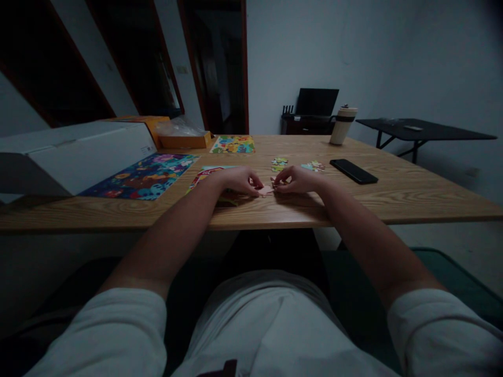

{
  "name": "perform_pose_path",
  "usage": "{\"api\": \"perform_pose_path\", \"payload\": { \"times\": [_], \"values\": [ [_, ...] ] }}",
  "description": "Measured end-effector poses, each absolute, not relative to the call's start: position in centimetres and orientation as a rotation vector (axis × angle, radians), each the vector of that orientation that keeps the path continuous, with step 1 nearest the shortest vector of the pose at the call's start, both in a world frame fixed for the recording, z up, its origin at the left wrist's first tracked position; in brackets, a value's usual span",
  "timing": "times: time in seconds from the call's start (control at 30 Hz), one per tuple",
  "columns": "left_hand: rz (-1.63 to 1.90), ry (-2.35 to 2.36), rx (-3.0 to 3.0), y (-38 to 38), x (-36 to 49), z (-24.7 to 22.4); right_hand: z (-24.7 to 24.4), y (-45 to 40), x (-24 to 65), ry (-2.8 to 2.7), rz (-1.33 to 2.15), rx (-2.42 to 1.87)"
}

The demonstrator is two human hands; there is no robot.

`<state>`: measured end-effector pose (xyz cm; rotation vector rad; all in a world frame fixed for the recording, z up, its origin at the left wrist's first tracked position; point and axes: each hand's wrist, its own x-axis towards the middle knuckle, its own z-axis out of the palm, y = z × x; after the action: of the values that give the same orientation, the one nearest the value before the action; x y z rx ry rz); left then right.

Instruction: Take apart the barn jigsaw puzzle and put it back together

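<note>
Pale pinkish jigsaw puzzle pieces [266,191] lie on the table between my two hands, close to its near edge. My left hand [242,180] comes from the left, thumb and fingers closed at the left side of those pieces. From the other side, my right hand [297,179] has bent fingers pinched on a small piece at their right edge. The fingertips hide part of what they hold. Under and behind my left forearm lies a colourful picture sheet [202,175], partly covered. Two small groups of puzzle pieces, one greenish-yellow [279,164] and one paler [313,166], rest beyond my right hand.
A black phone [353,171] and a cream tumbler [343,125] stand on the right of the wooden table [416,201]. Leftward are a large white box [90,152], a dark blue picture puzzle [145,175], an orange box [184,140] with clear plastic, and another bright picture [233,144].
</note>
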<state>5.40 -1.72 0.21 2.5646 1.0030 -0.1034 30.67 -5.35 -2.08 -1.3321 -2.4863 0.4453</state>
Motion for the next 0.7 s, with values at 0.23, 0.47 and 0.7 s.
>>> {"api": "perform_pose_path", "payload": {
  "times": [0.23,0.47,0.7],
  "values": [
    [-0.085,0.973,2.553,-1.4,5.3,0.0,-2.4,-5.4,30.2,-2.516,0.478,-1.305],
    [-0.091,0.99,2.564,-1.7,5.4,0.3,-2.4,-5.4,30.0,-2.557,0.46,-1.28],
    [-0.104,1.005,2.606,-2.2,5.8,0.3,-2.2,-5.9,29.5,-2.583,0.434,-1.283]
  ]
}}
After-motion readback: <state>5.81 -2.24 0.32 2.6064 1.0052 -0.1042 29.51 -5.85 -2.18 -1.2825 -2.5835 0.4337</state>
